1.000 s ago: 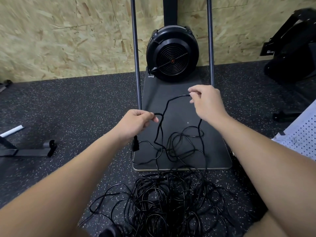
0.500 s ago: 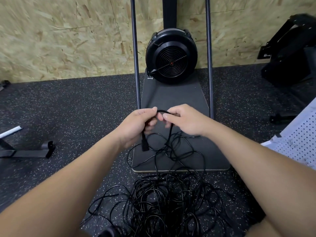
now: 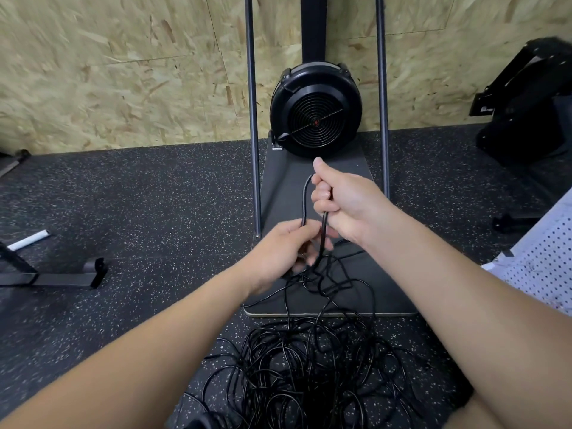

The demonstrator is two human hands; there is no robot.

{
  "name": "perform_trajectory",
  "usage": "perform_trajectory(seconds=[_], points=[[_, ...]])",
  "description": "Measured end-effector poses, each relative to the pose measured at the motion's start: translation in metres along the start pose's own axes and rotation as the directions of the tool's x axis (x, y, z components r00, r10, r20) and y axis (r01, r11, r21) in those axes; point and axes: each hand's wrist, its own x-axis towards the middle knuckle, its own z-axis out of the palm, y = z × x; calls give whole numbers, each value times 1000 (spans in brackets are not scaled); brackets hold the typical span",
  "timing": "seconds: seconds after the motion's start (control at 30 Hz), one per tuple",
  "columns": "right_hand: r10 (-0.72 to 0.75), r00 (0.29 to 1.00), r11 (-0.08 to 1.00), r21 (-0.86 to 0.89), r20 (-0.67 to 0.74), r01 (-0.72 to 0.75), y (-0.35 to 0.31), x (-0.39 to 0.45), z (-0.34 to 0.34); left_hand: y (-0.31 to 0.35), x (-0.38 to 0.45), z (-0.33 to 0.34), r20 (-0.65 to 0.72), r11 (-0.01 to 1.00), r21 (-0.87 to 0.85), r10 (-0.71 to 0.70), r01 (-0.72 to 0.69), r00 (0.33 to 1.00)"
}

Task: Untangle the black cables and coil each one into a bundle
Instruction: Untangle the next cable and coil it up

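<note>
Cables (image 3: 309, 376): thin, black, loosely tangled.

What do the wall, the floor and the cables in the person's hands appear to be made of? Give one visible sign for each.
Wall: probably oriented strand board, unfinished; pressed wood flakes show.
Floor: likely rubber matting, matt black with pale flecks.
Cables: plastic or rubber sheathing, smooth, slightly glossy; highlights along the loops.

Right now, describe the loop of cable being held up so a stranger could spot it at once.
Find the round black fan against the chipboard wall, standing on a dark flat base. Just in front of it, the right hand grips the top of a narrow black cable loop, and the left hand pinches its lower end. Unlike the tangled pile on the floor, it stands upright, lifted clear.
</note>
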Motion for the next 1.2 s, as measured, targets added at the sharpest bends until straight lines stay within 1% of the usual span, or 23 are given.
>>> perform_trajectory(seconds=[0.07,0.13,0.17,0.23,0.3,0.37,0.43,0.47,0.5,0.57,0.63,0.67,0.73,0.77,0.8,0.87,0.93,0.97,1.0,1.07,1.1,1.13,1.2], points=[[0,999,1000,22,-51,1,3,3,-1,0,-2,6,53,1000,-20,-10,11,999],[6,997,999,43,-71,-3,4,3,-4,-1,-3,7,58,999,35,22,-24,998],[6,998,999,38,-57,-3,4,3,-6,-1,-3,6,54,997,60,36,-39,998],[-22,1000,999,-24,1,22,3,3,-10,0,-3,3,37,995,91,45,-48,998],[-64,996,985,-156,63,73,1,5,-13,0,-1,0,-10,995,76,64,-63,998],[-67,991,958,-271,112,95,3,4,-18,0,2,-4,-73,996,-33,82,-85,994],[-17,992,919,-389,123,64,9,2,-22,3,6,-10,-136,970,-231,41,-72,990],[10,989,872,-486,147,64,15,0,-25,6,8,-14,-162,951,-302,19,-68,987],[43,981,795,-601,191,82,23,-1,-29,8,10,-18,-189,934,-350,-3,-65,982],[171,941,606,-785,291,132,43,-4,-38,13,14,-27,-226,896,-436,-19,-84,974],[298,900,435,-885,318,169,58,-9,-42,16,19,-36,-253,869,-482,-16,-112,967],[315,888,370,-905,334,209,62,-10,-43,15,21,-40,-266,872,-474,-10,-122,964],[283,894,240,-928,348,286,63,-9,-44,11,25,-48,-303,898,-420,-1,-133,953],[258,902,198,-933,346,301,61,-8,-44,8,27,-53,-331,916,-379,-3,-130,944],[228,910,183,-933,347,309,58,-8,-43,3,29,-58,-367,939,-325,-13,-115,930],[136,916,219,-913,378,345,51,-9,-40,-6,31,-66,-427,980,-192,-32,-56,904],[36,900,328,-855,435,401,45,-15,-32,-12,29,-66,-443,998,-63,-39,12,895],[2,887,370,-825,461,427,43,-18,-28,-13,25,-62,-424,999,-18,-47,44,904],[-21,875,389,-803,483,452,42,-21,-23,-12,21,-55,-392,997,31,-59,77,918],[-92,871,365,-797,482,480,45,-22,-18,-6,11,-36,-310,981,121,-106,150,945],[-152,879,333,-814,453,477,48,-20,-18,-4,6,-27,-274,972,134,-150,192,950],[-218,888,299,-838,405,456,50,-19,-18,-5,4,-20,-247,968,103,-198,229,949],[-325,905,237,-902,276,360,49,-19,-19,-9,3,-13,-168,968,-69,-251,243,953]])
